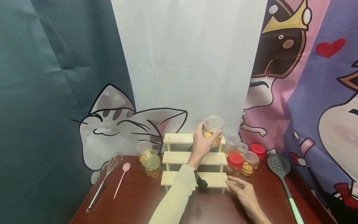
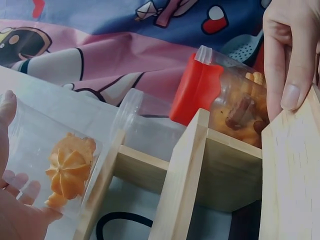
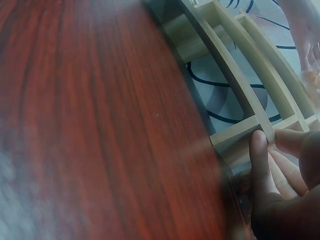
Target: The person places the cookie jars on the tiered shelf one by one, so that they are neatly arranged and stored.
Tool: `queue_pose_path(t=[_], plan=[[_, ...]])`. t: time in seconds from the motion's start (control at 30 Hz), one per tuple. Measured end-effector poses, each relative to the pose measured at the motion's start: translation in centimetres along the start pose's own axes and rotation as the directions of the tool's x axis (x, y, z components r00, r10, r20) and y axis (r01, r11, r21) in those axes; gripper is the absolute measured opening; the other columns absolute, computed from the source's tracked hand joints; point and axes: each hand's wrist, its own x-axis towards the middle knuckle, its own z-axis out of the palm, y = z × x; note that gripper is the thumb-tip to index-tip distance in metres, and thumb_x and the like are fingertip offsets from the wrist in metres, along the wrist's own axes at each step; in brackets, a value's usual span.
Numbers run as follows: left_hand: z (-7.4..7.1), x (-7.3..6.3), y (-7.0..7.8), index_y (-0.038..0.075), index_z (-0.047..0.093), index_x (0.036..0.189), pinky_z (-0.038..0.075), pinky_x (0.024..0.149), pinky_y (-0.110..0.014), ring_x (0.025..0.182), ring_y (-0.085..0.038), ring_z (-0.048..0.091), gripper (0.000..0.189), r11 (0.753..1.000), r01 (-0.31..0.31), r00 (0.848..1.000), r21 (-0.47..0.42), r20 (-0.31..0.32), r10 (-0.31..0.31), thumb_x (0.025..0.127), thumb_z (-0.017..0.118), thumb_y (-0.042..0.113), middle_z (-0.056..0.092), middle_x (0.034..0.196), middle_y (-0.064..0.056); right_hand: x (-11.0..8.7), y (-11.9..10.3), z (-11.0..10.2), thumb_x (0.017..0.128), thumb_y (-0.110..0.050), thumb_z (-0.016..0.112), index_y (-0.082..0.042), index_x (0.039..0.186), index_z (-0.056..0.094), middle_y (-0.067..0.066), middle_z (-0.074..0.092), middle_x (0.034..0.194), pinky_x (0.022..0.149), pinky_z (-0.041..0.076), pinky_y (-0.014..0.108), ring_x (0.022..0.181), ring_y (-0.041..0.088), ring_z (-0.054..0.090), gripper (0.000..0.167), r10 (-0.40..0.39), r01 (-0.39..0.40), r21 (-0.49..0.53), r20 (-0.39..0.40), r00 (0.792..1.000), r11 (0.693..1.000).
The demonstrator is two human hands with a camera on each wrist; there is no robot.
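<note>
Gripping the clear cookie jar [image 1: 213, 127] in our left hand [image 1: 202, 141], fingers curled round it, we held it roughly upright by the right end of the top tier [image 1: 179, 137]. Our right hand [image 1: 244, 191], lower and farther off, pinched the bottom tier [image 1: 215, 179]. Our left hand hid part of the jar; whether its base touched wood, we couldn't tell.

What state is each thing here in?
Held jar, cookies inside
Left hand, gripping that jar
Wooden shelf, standing
Right hand, pinching shelf's end
Both red-lidded jars, closed
Other clear-topped jars, upright
Gold-topped jar, upright
Whisk, lying
Pink spoon, lying
Skimmer, lying
</note>
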Motion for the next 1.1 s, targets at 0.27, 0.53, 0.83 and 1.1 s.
queue_pose_path(t=[0.27, 0.53, 0.83, 1.1], plan=[[0.9, 0.5, -0.2, 0.022, 0.052, 0.157, 0.049, 0.118, -0.045, 0.136, -0.016, 0.061, 0.088, 0.997, 0.037, 0.999, 0.067, -0.006, -0.037, 0.086, 0.088, 0.059, 0.065, 0.145, 0.0, -0.1, 0.1, 0.2, 0.098, -0.02, 0.082, 0.004, 0.139, 0.069, 0.02, 0.08, 0.117, 0.082, 0.066, 0.027, 0.09, 0.011, 0.079, 0.049, 0.005, -0.005, -0.006, -0.006, 1.0, 1.0], [0.0, -0.7, -0.9, 0.015, 0.036, 0.169, 0.049, 0.121, -0.046, 0.142, -0.025, 0.055, 0.104, 0.936, 0.044, 0.993, 0.349, 0.085, -0.078, 0.086, 0.092, 0.046, 0.051, 0.156, -0.008, -0.1, 0.2, 0.3, 0.098, -0.02, 0.083, 0.005, 0.14, 0.068, 0.021, 0.08, 0.118, 0.083, 0.067, 0.029, 0.092, 0.012, 0.08, 0.051, 0.008, -0.008, 0.003, 0.003, 1.0, 1.0], [0.0, -1.1, -2.3, 0.005, 0.038, 0.165, 0.057, 0.113, -0.044, 0.136, -0.029, 0.065, 0.101, 0.842, -0.036, 0.993, 0.539, 0.113, -0.03, 0.09, 0.087, 0.052, 0.062, 0.151, -0.013, -0.1, 0.2, 0.0, 0.099, -0.021, 0.082, 0.005, 0.141, 0.067, 0.022, 0.079, 0.122, 0.084, 0.067, 0.029, 0.093, 0.013, 0.08, 0.052, 0.014, -0.014, 0.002, 0.008, 1.0, 1.0], [0.4, -0.9, -2.7, 0.007, 0.045, 0.16, 0.064, 0.099, -0.042, 0.125, -0.027, 0.073, 0.095, 0.746, -0.116, 0.992, 0.655, 0.112, 0.056, 0.091, 0.082, 0.06, 0.071, 0.141, -0.012, 0.0, 0.0, -0.1, 0.098, -0.02, 0.082, 0.005, 0.141, 0.067, 0.019, 0.08, 0.119, 0.084, 0.067, 0.03, 0.093, 0.012, 0.079, 0.052, 0.013, -0.013, 0.018, 0.012, 1.0, 1.0]])
